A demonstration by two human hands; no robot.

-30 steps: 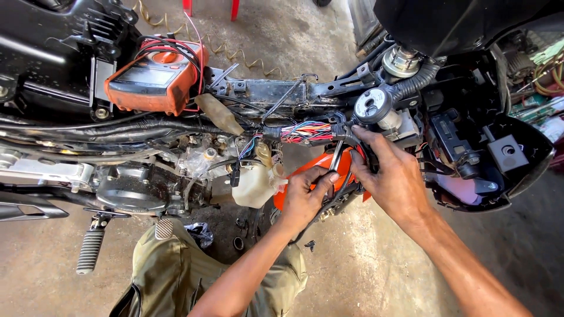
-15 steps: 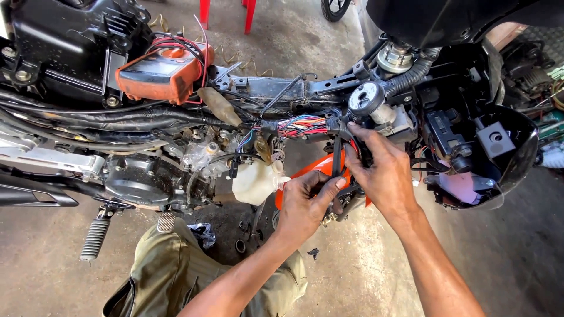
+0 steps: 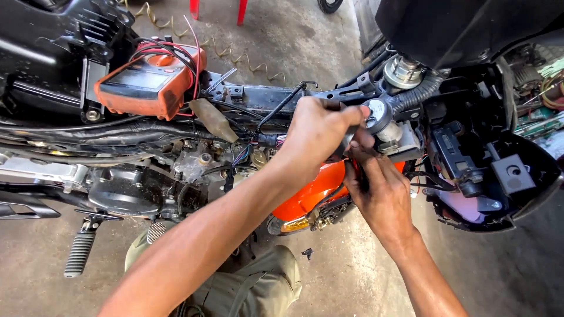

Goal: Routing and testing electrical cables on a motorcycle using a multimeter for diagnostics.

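Right hand [image 3: 382,191] curled around dark wiring beneath the round ignition switch [image 3: 379,114], left hand [image 3: 317,132] closed against that switch's side, both set above the orange fairing [image 3: 311,191]; orange multimeter [image 3: 147,85] rested farther back on the frame.

There is a single view, from a camera worn on the person's head. It looks steeply down and forward over the person's own forearms, which enter from the bottom edge and reach toward the middle. It sits close: the stripped motorcycle frame [image 3: 258,97] fills the upper two thirds from left edge to right edge, cut off on both sides. The concrete floor [image 3: 352,276] shows below it and again at the top, past the machine. The hands, left [image 3: 320,132] and right [image 3: 382,191], meet near the centre. With no second view, nothing is shared.
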